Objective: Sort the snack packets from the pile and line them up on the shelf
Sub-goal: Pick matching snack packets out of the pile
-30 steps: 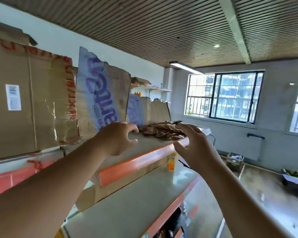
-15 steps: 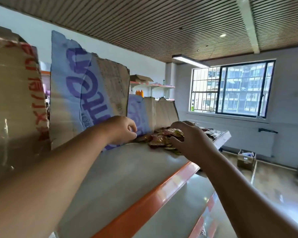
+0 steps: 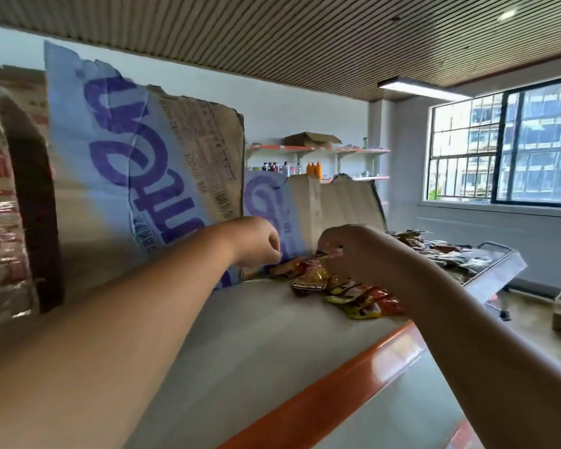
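across the lower half of the view runs the pale top of the shelf [image 3: 256, 345], with an orange front strip [image 3: 331, 393] along its near edge. along its back stands a tall sheet of torn cardboard [image 3: 127, 150] printed blue with purple letters, and beside it to the right a lower cardboard sheet [image 3: 334, 205], part blue, part plain brown. at far right a barred window [image 3: 506, 150] shows buildings outside. the left hand [image 3: 256, 243] is at the foot of the tall sheet, its fingers curled under into a loose fist just above the shelf top; whether it grips anything i cannot tell. the right hand [image 3: 363, 254] is close beside it, fingers bent down, pinching the top edge of a snack packet [image 3: 310, 277], red with a dark label, which hangs down to the shelf top. under and just right of that hand several more packets [image 3: 360, 299], yellow, red and brown, lie overlapping on the shelf. further along the same shelf, behind the right hand, lies the pile [image 3: 444, 254] of mixed packets, reaching to the shelf's far end. on the far wall, small bottles [image 3: 314, 168] stand on a wall rack [image 3: 353, 151].
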### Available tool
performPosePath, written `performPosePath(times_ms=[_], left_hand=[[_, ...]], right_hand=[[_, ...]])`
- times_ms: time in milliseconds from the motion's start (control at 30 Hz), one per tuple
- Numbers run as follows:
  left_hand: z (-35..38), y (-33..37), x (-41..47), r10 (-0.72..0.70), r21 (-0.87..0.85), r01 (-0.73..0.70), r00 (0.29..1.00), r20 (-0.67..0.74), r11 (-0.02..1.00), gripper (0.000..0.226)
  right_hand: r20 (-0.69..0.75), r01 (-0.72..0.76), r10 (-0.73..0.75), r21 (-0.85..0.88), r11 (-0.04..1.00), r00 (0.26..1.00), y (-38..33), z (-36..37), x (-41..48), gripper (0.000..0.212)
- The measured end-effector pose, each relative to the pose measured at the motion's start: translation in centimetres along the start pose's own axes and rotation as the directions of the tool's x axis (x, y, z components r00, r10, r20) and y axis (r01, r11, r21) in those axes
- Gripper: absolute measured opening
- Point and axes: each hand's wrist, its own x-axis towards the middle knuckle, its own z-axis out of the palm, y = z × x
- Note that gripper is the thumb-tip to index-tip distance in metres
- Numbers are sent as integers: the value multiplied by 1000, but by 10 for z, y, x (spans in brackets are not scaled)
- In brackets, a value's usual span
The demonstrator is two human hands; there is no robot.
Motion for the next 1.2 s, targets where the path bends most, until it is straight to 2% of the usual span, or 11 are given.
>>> performPosePath(times_ms=[167,300,433,533,700,833,900,1000,1067,1133,1200], left_hand=[[33,14,40,-208,113,196,972,109,974,22],[58,14,57,-309,148,292,945,108,945,23],[75,4,54,-314,132,316,949,-34,939,20],[90,-6,52,-291,145,314,943,-162,938,12],[86,0,57,-215,236,262,955,-205,936,9],[62,18,49,-255,130,263,964,-77,956,31],[47,28,40,-308,140,296,949,67,945,23],[31,37,30,-379,183,332,822,425,925,8],[24,37,27,-391,125,393,729,561,911,10],[21,32,24,-404,46,455,734,547,889,18],[23,26,23,-446,29,476,800,401,879,31]], right_hand=[[293,202,-164,-103,974,942,22,11,48,31],[359,340,-292,-79,937,887,29,15,87,23],[434,481,-396,-101,871,809,18,22,102,29],[489,505,-430,-27,863,759,13,34,102,35],[548,545,-460,8,838,699,16,45,98,53],[539,553,-476,23,833,695,22,45,94,38],[517,563,-502,46,825,694,25,42,93,27],[555,559,-518,111,822,651,29,31,90,21],[624,467,-501,236,852,599,31,24,87,17],[607,412,-474,250,876,638,33,22,87,17],[490,455,-430,75,888,758,35,26,91,29]])
